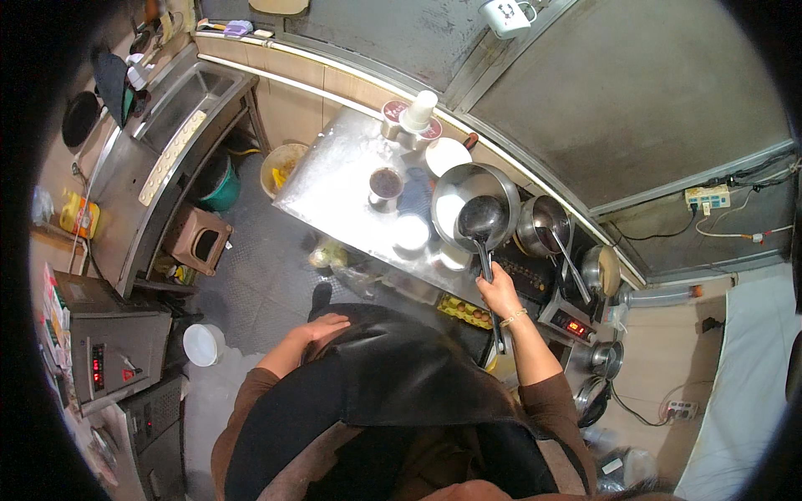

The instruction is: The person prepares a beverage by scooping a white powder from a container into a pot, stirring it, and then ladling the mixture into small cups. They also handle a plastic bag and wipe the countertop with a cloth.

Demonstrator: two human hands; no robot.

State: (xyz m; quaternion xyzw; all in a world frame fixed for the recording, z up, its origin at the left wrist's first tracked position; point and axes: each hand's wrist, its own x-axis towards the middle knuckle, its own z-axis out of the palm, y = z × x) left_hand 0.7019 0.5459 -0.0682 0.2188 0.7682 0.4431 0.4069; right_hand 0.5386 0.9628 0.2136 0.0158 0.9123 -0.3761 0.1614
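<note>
My right hand (497, 293) grips the long dark handle of a ladle (481, 219). The ladle's bowl is over a large stainless steel mixing bowl (443, 188), which sits on the steel worktop (332, 181). Whether the ladle touches the mixing bowl cannot be told. My left hand (326, 327) lies against the black apron (401, 376) and holds nothing. Left of the mixing bowl are a blue cloth (415, 191) and a metal cup of dark contents (386, 183). In front of the cup stands a bright white round container (411, 233).
A pot (545, 216) with a spoon stands right of the mixing bowl, near an induction cooker's lit panel (571, 327). Stacked white cups (423, 106) rise at the worktop's back. An egg tray (465, 311) sits below the front edge. A white bucket (203, 345) is on the floor.
</note>
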